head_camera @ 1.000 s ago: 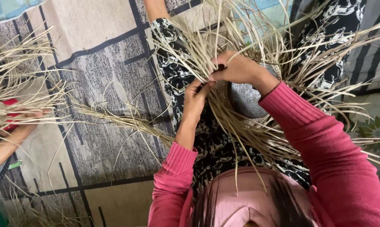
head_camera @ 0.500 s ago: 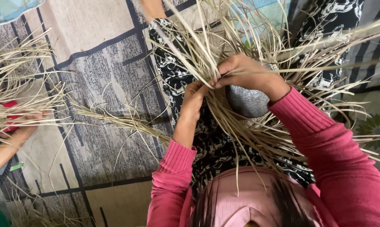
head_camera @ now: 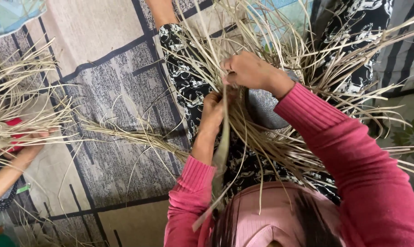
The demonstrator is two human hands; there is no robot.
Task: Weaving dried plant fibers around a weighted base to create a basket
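Over my lap, my right hand [head_camera: 250, 71] is curled shut, pinching some of the dry straw strips [head_camera: 289, 137]. My left hand [head_camera: 212, 112] sits just below it, fingers closed around a wider flat strip [head_camera: 221, 151] that hangs down toward me. Straw fans out all around both hands and over a round grey form [head_camera: 262, 107] under my right wrist. Far off at the edge, another person's arm [head_camera: 12, 167] lies by another straw pile [head_camera: 19, 91] on the mat [head_camera: 106, 82].

Hands at the near strips: two, left hand [head_camera: 212, 112] and right hand [head_camera: 250, 71]
Dried strips [head_camera: 280, 146]: too many to count
Grey mould [head_camera: 262, 107]: one
Patterned mat [head_camera: 97, 91]: one
Other person's arm [head_camera: 12, 167], far left: one
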